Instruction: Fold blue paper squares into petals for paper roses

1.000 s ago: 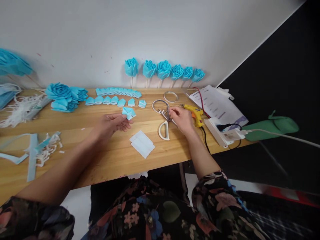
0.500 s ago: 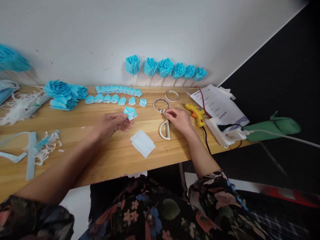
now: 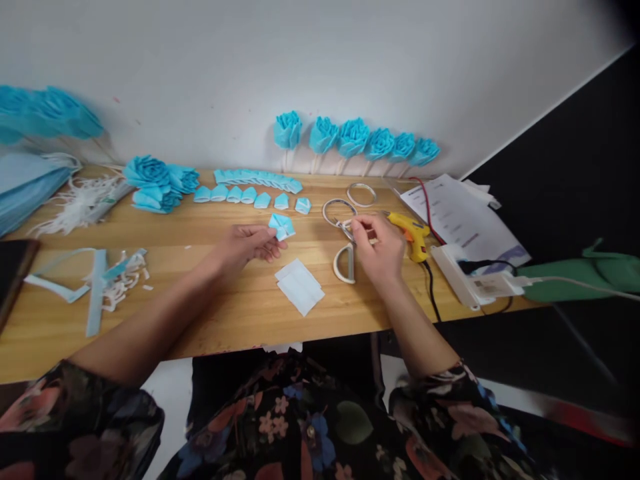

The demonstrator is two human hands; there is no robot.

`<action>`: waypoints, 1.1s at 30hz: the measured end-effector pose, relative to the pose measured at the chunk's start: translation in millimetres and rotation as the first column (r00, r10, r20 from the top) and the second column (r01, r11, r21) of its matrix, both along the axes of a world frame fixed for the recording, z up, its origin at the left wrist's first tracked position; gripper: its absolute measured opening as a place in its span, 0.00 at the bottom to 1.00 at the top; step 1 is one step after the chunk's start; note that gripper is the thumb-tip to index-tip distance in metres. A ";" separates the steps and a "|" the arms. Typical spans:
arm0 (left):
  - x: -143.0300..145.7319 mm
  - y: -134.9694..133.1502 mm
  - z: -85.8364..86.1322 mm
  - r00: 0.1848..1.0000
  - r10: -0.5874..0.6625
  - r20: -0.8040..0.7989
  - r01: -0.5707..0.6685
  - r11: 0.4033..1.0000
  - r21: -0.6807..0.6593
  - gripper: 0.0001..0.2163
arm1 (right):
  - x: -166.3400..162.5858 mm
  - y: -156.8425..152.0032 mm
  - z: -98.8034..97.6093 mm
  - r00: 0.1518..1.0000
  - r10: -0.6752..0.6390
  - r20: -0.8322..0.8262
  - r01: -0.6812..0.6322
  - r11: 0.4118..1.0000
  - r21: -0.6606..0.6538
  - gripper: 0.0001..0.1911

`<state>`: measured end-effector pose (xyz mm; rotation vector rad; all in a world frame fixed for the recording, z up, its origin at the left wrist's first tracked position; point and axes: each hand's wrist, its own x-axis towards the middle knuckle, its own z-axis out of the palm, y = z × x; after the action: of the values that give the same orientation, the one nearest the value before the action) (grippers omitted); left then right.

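Between its thumb and fingers, my left hand (image 3: 257, 241) pinches a folded light-blue fabric petal (image 3: 282, 227) by its left edge, just over the table. My right hand (image 3: 381, 248) is closed in a pinch beside a thin ring (image 3: 340, 212). What its fingertips hold is too small to make out. A white D-shaped handle (image 3: 344, 263) lies just below those fingertips. Pale cut fabric squares (image 3: 300, 287) rest on the wood between my hands. Behind my left hand, more folded petals (image 3: 249, 195) lie in a row, with an overlapping strip of petals (image 3: 257, 178) farther back.
Blue fabric roses on sticks (image 3: 353, 138) lean on the wall; more blue roses (image 3: 150, 180) lie at left. A yellow glue gun (image 3: 413, 233), a power strip (image 3: 457, 277) and papers (image 3: 465, 220) are at right. Fabric scraps (image 3: 97, 287) lie at left.
The view has turned left, so everything appears farther right, and a dark flat object enters at the left edge. Both hands keep their pinches in nearly the same places.
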<state>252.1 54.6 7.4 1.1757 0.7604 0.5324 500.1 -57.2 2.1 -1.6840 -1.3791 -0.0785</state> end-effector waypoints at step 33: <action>2.4 -17.7 5.8 0.991 -0.007 -0.133 0.050 0.944 0.325 0.13 | -55.9 17.7 0.5 0.448 0.311 -0.838 -0.557 0.830 0.010 0.24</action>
<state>254.5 36.8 13.2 1.5409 0.7835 0.5766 444.2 -39.5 2.6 -1.1957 -1.0376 1.1349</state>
